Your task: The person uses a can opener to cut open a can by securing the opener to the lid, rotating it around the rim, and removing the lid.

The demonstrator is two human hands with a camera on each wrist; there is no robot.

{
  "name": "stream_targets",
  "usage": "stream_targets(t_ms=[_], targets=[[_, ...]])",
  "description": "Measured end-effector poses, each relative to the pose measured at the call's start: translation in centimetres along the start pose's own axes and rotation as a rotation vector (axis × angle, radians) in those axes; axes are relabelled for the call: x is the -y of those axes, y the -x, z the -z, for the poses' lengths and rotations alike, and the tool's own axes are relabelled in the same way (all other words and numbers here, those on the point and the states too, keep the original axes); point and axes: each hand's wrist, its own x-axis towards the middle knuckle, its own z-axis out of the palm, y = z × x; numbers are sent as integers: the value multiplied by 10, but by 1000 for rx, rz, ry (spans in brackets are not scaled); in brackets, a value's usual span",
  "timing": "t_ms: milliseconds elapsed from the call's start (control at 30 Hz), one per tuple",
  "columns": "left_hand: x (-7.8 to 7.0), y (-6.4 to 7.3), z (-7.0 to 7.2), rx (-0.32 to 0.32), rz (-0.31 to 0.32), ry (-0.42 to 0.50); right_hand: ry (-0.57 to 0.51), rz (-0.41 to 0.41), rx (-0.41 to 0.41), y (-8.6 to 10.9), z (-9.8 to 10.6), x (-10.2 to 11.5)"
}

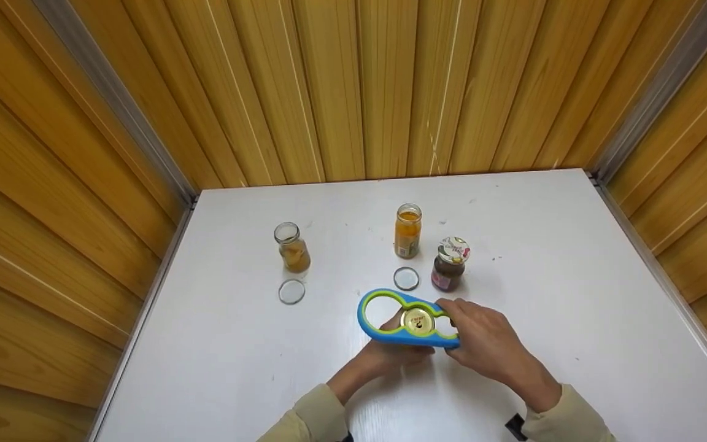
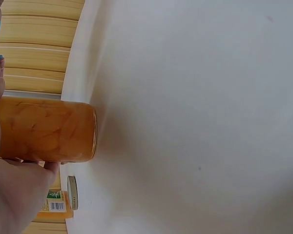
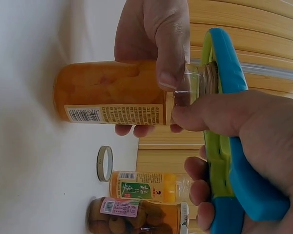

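A glass jar of orange fruit (image 3: pixel 112 100) stands on the white table (image 1: pixel 574 294), and my left hand (image 1: pixel 390 351) grips its body from the near side. A blue and green jar opener (image 1: pixel 405 319) lies flat over the jar's gold lid (image 1: pixel 418 320). My right hand (image 1: pixel 476 334) holds the opener's right end, fingers curled round it. In the right wrist view the opener (image 3: pixel 224 146) sits round the jar's neck, with the left hand's fingers (image 3: pixel 156 39) wrapped on the glass. The left wrist view shows the same jar (image 2: pixel 49 129) in my palm.
Behind stand an open jar (image 1: pixel 293 247) with a loose lid (image 1: pixel 291 291) before it, a taller open jar of orange fruit (image 1: pixel 407 231) with its lid (image 1: pixel 406 279), and a dark jar (image 1: pixel 450 264) with a patterned lid. Wooden walls enclose three sides.
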Motion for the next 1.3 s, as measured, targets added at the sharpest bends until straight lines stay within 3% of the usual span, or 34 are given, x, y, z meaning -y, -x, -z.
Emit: stream_targets(t_ms=[300,500,667,1000,1300], targets=[[1,-1,-3,-44,-17,19,129,39,-68,-5,1,9],[-1,0,-9,-91,21,-49,162,-85,29,-8,6,25],[-1,-2,-8,-101,7,-118,148,-209,102,-6,5,42],[-3,-3,6,53,6,-189,92,-305,114,3,2,60],[-2,-4,15,178,-48,-84,114,-276,107,10,2,58]])
